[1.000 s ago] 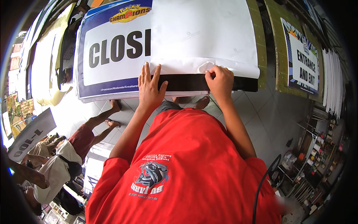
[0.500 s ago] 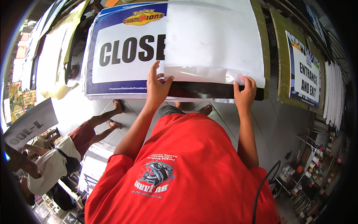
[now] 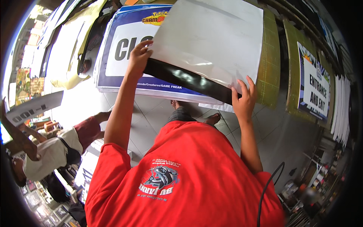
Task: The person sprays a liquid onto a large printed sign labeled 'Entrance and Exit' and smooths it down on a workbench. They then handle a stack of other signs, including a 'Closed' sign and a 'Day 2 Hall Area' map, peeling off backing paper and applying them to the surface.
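Note:
My left hand point(image 3: 139, 56) grips the left lower corner of a large white sheet point(image 3: 211, 30) with a glossy black band point(image 3: 181, 77) along its near edge. My right hand point(image 3: 244, 96) holds the right end of that band, thumb and fingers at the sheet's edge. The sheet lies tilted over a stack of printed signs point(image 3: 113, 60) with blue borders and large black lettering, partly covering the top one. An olive-green board point(image 3: 270, 56) shows under them on the right.
A co-worker point(image 3: 49, 151) at left holds a white lettered board point(image 3: 34, 108). Yellowish sheets point(image 3: 70, 45) hang over the left table. At right are another printed sign point(image 3: 314, 79), stacked white boards point(image 3: 338, 109) and cluttered shelving point(image 3: 302, 189). Tiled floor point(image 3: 264, 132) shows below.
The white sheet and black band have swung from square to slanting, left end higher, uncovering more blue border below. My left hand moved up and left. The co-worker's board shifted upward.

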A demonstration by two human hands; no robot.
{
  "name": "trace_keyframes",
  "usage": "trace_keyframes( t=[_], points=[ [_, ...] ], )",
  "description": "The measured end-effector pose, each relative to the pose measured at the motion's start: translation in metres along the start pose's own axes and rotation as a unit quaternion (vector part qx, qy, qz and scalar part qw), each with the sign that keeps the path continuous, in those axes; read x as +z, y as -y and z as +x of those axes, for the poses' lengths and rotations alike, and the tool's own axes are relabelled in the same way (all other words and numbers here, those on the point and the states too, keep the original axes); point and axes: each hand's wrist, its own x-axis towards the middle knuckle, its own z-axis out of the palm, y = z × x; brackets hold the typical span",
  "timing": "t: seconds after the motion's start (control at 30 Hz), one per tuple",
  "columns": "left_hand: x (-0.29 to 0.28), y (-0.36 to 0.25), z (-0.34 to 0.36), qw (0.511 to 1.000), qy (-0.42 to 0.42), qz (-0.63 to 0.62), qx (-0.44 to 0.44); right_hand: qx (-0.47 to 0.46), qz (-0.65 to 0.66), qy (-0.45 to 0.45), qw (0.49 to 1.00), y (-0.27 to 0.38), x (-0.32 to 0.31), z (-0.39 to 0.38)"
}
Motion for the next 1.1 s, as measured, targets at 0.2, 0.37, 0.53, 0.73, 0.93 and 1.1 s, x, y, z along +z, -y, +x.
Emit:
trace_keyframes(
  t=[0.2, 0.37, 0.53, 0.73, 0.93, 1.1],
  points=[
    [-0.088, 0.060, 0.018, 0.991, -0.049, 0.119, 0.034, 0.118, -0.078, -0.026, 0.990, 0.034, 0.029, -0.025],
    [-0.114, 0.054, 0.025, 0.959, 0.000, 0.280, 0.047, 0.180, -0.078, -0.027, 0.980, 0.059, 0.059, -0.040],
    [-0.137, 0.048, 0.031, 0.920, 0.002, 0.361, 0.156, 0.169, -0.123, -0.008, 0.978, 0.087, 0.071, -0.017],
    [-0.155, 0.057, 0.034, 0.826, -0.022, 0.477, 0.301, 0.134, -0.194, -0.080, 0.969, 0.095, 0.087, 0.000],
    [-0.110, 0.058, -0.030, 0.785, 0.121, 0.468, 0.388, 0.044, -0.035, -0.045, 0.997, 0.198, 0.109, 0.020],
    [-0.075, 0.063, -0.057, 0.799, 0.180, 0.458, 0.346, -0.021, -0.007, 0.036, 0.999, 0.232, 0.144, 0.021]
  ],
)
